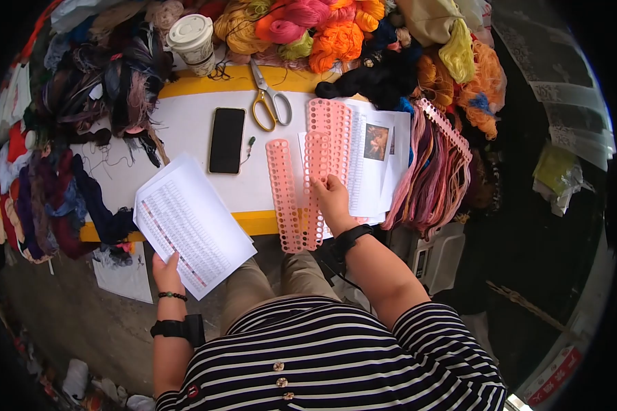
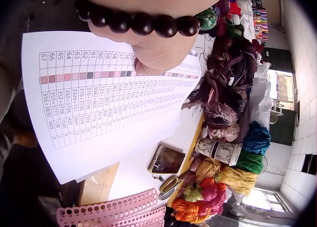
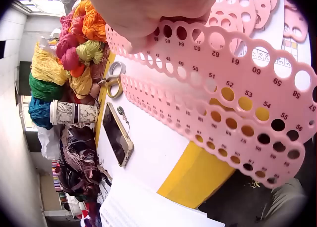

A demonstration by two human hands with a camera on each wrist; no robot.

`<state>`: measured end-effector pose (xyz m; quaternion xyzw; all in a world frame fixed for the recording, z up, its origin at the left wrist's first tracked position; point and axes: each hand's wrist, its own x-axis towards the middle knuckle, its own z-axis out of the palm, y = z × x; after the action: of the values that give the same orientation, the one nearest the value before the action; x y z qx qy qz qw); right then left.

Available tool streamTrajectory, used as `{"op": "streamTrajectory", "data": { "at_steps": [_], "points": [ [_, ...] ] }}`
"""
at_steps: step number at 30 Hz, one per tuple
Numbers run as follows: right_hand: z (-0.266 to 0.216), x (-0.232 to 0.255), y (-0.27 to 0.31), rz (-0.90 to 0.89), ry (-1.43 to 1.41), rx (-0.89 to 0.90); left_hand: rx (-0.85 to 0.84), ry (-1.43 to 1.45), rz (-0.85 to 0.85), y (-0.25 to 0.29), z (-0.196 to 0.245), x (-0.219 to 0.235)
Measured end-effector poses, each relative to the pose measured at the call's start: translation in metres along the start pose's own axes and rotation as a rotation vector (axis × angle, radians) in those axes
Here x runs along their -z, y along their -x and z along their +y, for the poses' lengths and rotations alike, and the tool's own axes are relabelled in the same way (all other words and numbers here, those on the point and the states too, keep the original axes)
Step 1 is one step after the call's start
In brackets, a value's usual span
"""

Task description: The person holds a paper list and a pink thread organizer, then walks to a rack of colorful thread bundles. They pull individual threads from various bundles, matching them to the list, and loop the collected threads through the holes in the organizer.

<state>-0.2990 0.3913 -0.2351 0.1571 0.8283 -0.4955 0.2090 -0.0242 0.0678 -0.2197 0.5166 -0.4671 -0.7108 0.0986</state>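
Right hand [image 1: 334, 200] sits centre of the head view, fingers curled over a pink thread organizer strip [image 1: 314, 192], pinching it near its middle; the right wrist view shows the same strip [image 3: 237, 63] lifted clear of a second pink strip [image 3: 208, 123] lying below it, numbered holes along both; looks like thin plastic, light, stiff but a bit flexible, so a pinch on the solid band between hole rows seems best, the ends likely to droop or wobble; another pink strip [image 1: 283, 195] lies just left, overhanging the table's near edge. Left hand [image 1: 166, 268] at lower left grips the bottom corner of a printed colour chart [image 1: 192, 222], thumb on top in the left wrist view [image 2: 163, 51]; paper, light and floppy, several sheets, prone to sagging and sliding apart. Phone [image 1: 226, 140] and scissors [image 1: 270, 99] lie upper centre; yarn skeins [image 1: 322, 31] along the top; paper cup [image 1: 193, 41] upper left.
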Motion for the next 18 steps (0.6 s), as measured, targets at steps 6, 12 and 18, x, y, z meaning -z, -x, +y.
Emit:
{"op": "streamTrajectory", "data": {
  "at_steps": [6, 12, 18],
  "points": [
    [-0.009, 0.013, 0.003, -0.068, -0.145, 0.015, -0.002, -0.031, 0.013, 0.0, 0.0, -0.001],
    [-0.041, 0.016, 0.024, -0.155, -0.236, -0.001, -0.002, -0.021, -0.031, 0.002, 0.003, -0.003],
    [-0.061, 0.012, 0.04, -0.382, -0.236, 0.008, -0.049, 0.029, -0.042, 0.014, 0.023, 0.001]
  ]
}}
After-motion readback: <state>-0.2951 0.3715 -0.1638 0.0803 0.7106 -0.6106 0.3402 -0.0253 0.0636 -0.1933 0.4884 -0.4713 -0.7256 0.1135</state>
